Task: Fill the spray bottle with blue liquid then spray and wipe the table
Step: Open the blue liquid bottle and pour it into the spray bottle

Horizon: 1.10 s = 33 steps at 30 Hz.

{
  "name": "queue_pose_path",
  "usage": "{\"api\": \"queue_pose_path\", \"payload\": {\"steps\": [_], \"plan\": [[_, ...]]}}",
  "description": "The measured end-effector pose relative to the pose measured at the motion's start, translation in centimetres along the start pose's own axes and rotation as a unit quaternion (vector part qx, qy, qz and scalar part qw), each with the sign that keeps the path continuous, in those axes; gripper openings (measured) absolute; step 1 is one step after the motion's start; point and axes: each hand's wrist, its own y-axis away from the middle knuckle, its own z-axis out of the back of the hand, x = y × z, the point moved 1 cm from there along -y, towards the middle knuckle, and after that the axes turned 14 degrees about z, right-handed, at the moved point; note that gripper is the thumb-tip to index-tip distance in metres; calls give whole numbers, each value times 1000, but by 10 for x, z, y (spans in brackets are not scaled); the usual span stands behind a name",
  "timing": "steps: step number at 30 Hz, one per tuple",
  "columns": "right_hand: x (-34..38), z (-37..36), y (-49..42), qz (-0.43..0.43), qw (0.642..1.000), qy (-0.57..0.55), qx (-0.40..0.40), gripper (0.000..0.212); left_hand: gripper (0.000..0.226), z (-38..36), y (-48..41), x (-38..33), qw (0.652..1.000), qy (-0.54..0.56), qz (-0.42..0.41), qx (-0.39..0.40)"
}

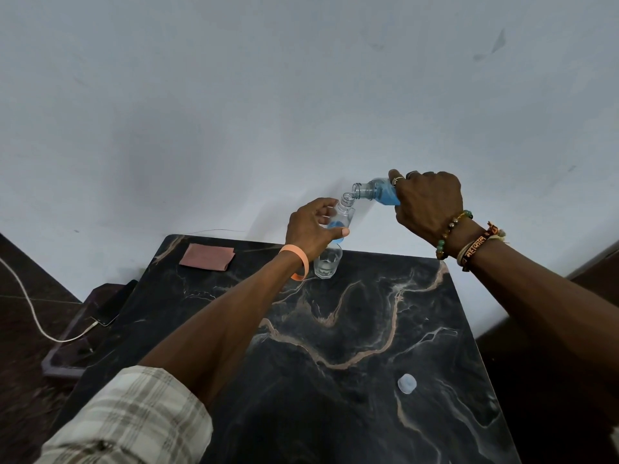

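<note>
My left hand (310, 229) grips a small clear bottle (345, 214) with its neck open, held above the dark marble table (351, 346). Some blue liquid shows inside it. My right hand (427, 202) holds a second clear bottle of blue liquid (373, 190), tipped on its side. Its open mouth sits just over the small bottle's neck. A folded pinkish cloth (207, 257) lies at the table's far left corner. No spray head is in view.
A clear glass (327, 262) stands on the table right under my left hand. A pale round cap (407, 383) lies near the table's right front. A phone on a white cable (107, 313) rests on a low stand left of the table. A grey wall is behind.
</note>
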Motion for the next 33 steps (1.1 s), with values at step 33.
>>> {"api": "queue_pose_path", "payload": {"steps": [33], "plan": [[0, -1, -2, 4, 1000, -9, -4, 48, 62, 2, 4, -3, 1000, 5, 10, 0]]}}
